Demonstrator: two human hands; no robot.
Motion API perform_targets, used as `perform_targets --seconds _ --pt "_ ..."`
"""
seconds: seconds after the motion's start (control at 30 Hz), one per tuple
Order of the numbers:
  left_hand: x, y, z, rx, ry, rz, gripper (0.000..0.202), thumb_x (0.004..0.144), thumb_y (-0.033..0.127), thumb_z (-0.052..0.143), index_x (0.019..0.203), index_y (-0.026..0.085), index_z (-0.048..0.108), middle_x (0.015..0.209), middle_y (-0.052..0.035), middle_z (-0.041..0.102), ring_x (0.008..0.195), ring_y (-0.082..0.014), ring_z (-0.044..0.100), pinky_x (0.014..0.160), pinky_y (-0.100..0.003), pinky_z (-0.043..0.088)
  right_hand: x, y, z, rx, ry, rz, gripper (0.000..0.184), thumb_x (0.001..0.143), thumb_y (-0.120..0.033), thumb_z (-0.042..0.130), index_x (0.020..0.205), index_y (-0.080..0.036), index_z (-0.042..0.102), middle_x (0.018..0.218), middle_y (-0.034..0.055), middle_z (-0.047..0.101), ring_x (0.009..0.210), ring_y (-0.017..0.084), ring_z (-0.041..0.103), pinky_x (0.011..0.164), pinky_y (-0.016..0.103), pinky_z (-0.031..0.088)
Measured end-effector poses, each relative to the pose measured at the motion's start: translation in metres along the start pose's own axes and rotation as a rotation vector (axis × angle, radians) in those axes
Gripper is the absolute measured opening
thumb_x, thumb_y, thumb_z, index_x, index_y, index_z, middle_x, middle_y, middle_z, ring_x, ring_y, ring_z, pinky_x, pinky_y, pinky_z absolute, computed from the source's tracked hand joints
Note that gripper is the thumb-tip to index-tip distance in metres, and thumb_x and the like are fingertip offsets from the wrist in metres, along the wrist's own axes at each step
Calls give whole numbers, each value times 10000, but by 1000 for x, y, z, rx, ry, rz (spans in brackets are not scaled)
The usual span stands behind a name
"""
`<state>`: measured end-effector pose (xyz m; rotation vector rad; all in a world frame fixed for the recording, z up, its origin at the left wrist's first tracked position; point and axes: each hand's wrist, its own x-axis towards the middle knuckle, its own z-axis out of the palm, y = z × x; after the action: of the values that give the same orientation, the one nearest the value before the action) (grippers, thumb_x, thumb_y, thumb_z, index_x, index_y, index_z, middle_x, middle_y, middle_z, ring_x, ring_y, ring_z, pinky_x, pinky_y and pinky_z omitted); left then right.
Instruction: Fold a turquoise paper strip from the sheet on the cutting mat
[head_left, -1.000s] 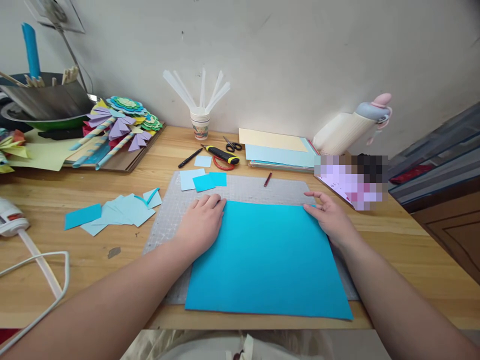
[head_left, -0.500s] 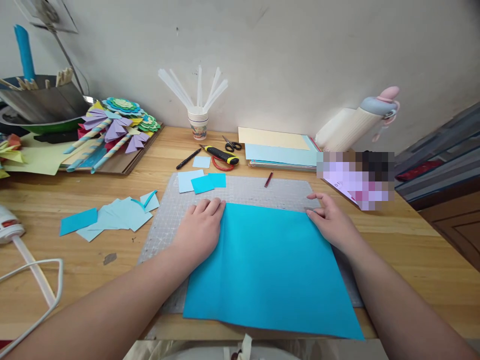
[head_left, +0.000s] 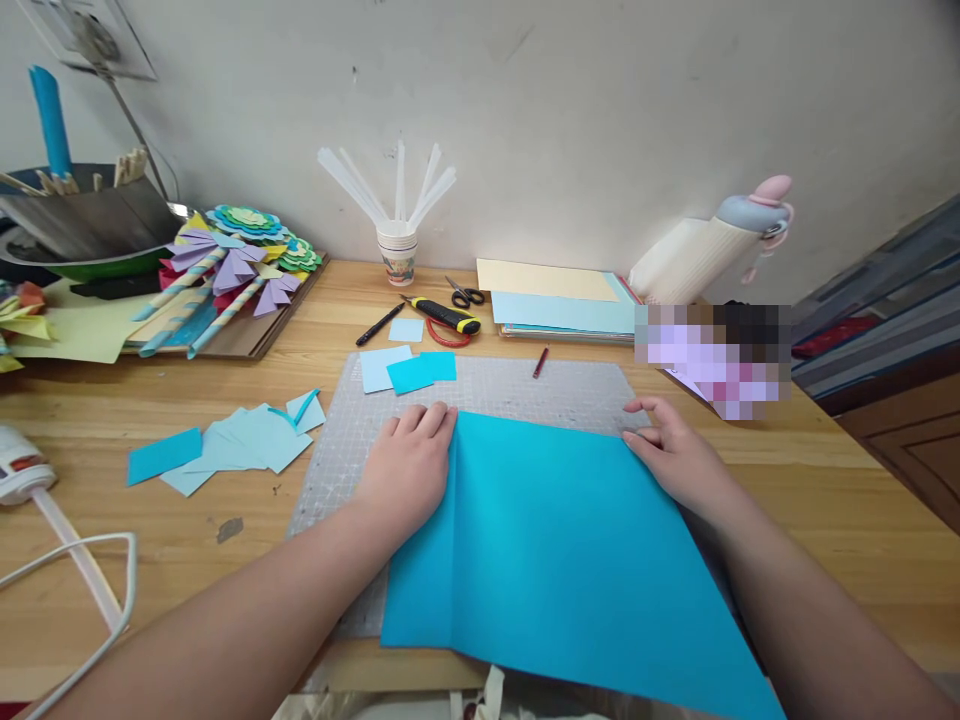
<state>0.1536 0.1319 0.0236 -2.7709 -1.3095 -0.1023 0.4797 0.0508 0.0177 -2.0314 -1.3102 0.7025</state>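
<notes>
A large bright blue paper sheet (head_left: 570, 540) lies on the grey cutting mat (head_left: 510, 385) in front of me. My left hand (head_left: 409, 465) rests at the sheet's far left corner, fingers together and curled round its left edge. My right hand (head_left: 675, 450) pinches the far right corner between thumb and fingers. The sheet's right side is lifted and hangs past the table's near edge. A crease line runs down the sheet near its left edge.
Small blue paper squares (head_left: 409, 368) lie at the mat's far edge, more scraps (head_left: 225, 445) to the left. A utility knife (head_left: 446, 315), scissors (head_left: 465, 293), pen (head_left: 379, 324), paper cup (head_left: 397, 250), paper stack (head_left: 559, 300), paper flowers (head_left: 240, 250) and glue gun (head_left: 22, 465) surround it.
The blue sheet has slid toward me and turned, its near right corner now over the table edge. Both hands stayed on its far corners.
</notes>
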Motion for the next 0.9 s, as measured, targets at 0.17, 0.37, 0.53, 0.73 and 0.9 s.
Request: perform_targets --seconds 0.17,0.37,0.53,0.73,0.9 --pt "-1 -3 1 -52 41 -28 419 965 202 370 1365 177 493 1334 -82 561 1149 -265 518 879 -415 457 -7 0 -5 270 -47 80 524 788 -482 644 1219 -277 426 540 -82 516 426 129 465 399 220 357" --pt "-4 -6 -12 -99 113 -91 441 991 240 300 1399 173 454 1426 -71 507 1273 -264 462 964 -447 412 -13 0 -3 489 39 140 565 717 -481 741 1187 -317 475 775 0 696 559 202 623 488 309 516" --pt "-6 -6 -11 -137 69 -27 396 980 243 336 1311 215 553 1430 -15 519 1310 -226 461 1053 -450 359 -7 -4 3 494 69 110 586 718 -460 736 1217 -309 467 741 -13 697 531 194 611 478 301 507" --pt "0 -7 -1 -146 22 -34 452 985 267 295 1389 183 478 1493 -27 436 1350 -223 431 1121 -455 314 -5 1 4 290 150 92 505 766 -449 661 1214 -276 503 572 -47 614 441 164 527 400 253 407" --pt "3 -6 4 -145 -29 -35 517 1002 352 225 1485 192 316 1559 -1 280 1453 -204 257 1197 -478 197 -3 3 3 102 169 51 441 776 -406 631 1182 -260 540 482 -86 508 397 127 430 390 226 342"
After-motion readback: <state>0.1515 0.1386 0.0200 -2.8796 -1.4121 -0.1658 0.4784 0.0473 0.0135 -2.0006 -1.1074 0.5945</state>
